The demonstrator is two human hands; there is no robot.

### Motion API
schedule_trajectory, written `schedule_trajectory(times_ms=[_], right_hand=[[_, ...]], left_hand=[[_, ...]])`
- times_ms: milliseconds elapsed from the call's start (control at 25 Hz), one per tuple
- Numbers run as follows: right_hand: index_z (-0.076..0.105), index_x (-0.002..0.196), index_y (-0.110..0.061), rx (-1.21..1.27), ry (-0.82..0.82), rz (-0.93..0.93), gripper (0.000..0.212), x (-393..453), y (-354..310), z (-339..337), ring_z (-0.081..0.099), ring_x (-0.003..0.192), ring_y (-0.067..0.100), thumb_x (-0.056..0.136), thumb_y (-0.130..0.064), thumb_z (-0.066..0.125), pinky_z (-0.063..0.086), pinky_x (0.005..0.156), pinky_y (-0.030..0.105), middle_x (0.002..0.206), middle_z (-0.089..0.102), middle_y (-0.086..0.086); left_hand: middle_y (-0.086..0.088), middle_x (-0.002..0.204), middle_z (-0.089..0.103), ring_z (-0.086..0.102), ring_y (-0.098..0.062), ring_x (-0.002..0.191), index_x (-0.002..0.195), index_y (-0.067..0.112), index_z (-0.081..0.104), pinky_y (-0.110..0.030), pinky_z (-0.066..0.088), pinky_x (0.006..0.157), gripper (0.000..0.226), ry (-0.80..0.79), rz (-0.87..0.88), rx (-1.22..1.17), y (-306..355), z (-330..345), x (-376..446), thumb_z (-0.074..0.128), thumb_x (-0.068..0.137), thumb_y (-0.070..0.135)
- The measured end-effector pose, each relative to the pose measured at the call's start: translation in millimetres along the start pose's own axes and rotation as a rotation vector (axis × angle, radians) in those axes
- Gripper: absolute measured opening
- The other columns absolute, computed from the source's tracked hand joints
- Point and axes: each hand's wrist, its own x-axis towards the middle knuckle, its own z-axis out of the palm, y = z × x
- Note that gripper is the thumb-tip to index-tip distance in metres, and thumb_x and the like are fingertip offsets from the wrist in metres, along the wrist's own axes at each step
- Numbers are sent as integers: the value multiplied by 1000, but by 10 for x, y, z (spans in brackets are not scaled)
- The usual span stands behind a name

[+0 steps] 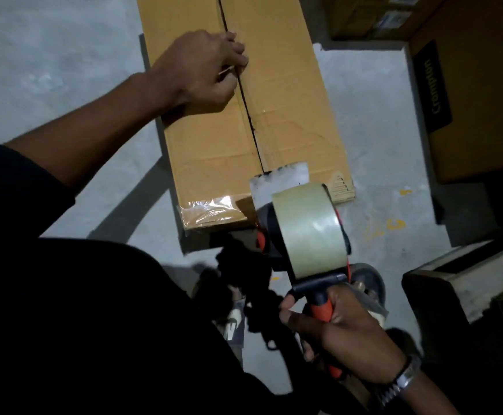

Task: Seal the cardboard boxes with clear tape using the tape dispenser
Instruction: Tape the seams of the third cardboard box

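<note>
Long cardboard box point(274, 94) lies flat on the concrete floor point(49, 70), running away from the person, centre seam point(245, 103) facing up and untaped along most of its length. Likely laid that way so tape can run straight down the flap join. Stacked cartons point(478, 85) stand to the right, well apart from it. A crumpled patch of clear tape point(211, 208) already covers the near left corner.

Tape dispenser point(301, 235) hangs over the box's near end, roll point(310, 229) uppermost, blade plate just over the seam's near end; contact with the cardboard cannot be told. Right hand point(343, 327) is wrapped tight around the orange handle, wristwatch point(400, 381) showing, angled to start a pull along the seam.

Left hand point(211, 67) rests on the left flap right at the seam, fingers curled down at the gap, apparently pressing the flaps level so they meet. Whether it pinches anything cannot be told.

Judgement: the main seam strip is not yet laid.
</note>
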Motion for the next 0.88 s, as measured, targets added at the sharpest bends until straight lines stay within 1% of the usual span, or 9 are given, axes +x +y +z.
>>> schedule_trajectory(times_ms=[120,200,320,400,480,600,680,720,880], right_hand=[[65,87,-2,128,9,-20,8,-7,7,-6,42,34,10,92,4,69,36,40,18,44,49,-2],[66,91,2,162,39,-21,7,-74,67,6,44,36,5,88,7,71,38,40,17,44,49,-6],[73,79,-22,75,34,-38,18,-141,139,51,54,45,1,85,-6,80,42,52,16,48,55,-7],[72,69,-29,49,33,-33,28,-117,167,31,53,45,0,85,-7,79,42,52,16,47,54,-7],[70,62,-31,67,57,-16,37,-85,205,25,51,43,-1,85,-3,77,41,50,15,45,54,-7],[73,82,-49,-23,101,-98,33,-52,226,115,60,54,-1,86,-17,81,49,65,28,57,66,-9],[72,90,-56,-18,140,-137,39,-13,273,124,63,64,-1,85,-19,82,54,74,34,68,72,-11],[72,88,-57,-43,160,-158,41,21,307,100,64,65,0,84,-18,82,56,75,34,71,73,-10],[71,68,-45,-88,163,-228,43,149,286,-49,54,47,-1,85,-7,81,44,50,19,53,64,-4]], left_hand=[[-18,161,44,35,-25,154,150,7,54,-49,30,125,59,-84,36,-91,228,42,-147,38,100,33],[-16,170,28,22,-23,159,161,11,36,-49,16,129,61,-143,95,-49,338,123,-279,23,110,41],[-14,174,13,11,-23,162,167,12,16,-50,10,131,75,-186,166,106,373,243,-387,9,110,61],[-12,174,13,12,-23,162,167,12,15,-51,12,131,77,-182,152,110,365,257,-351,11,110,63],[-11,173,18,15,-23,161,166,11,21,-53,17,129,74,-159,119,73,387,237,-322,18,111,61],[-10,172,23,18,-20,161,163,18,35,-58,19,128,74,-163,146,-95,482,150,-478,32,106,65],[-6,174,20,13,-18,162,163,24,35,-59,11,129,77,-228,250,-202,596,105,-731,39,101,69],[-5,175,16,8,-19,163,165,25,31,-59,7,130,81,-265,313,-198,655,93,-879,40,99,71],[-11,176,0,-2,-27,163,167,30,13,-62,4,129,101,-303,445,17,692,200,-1077,43,89,87]])
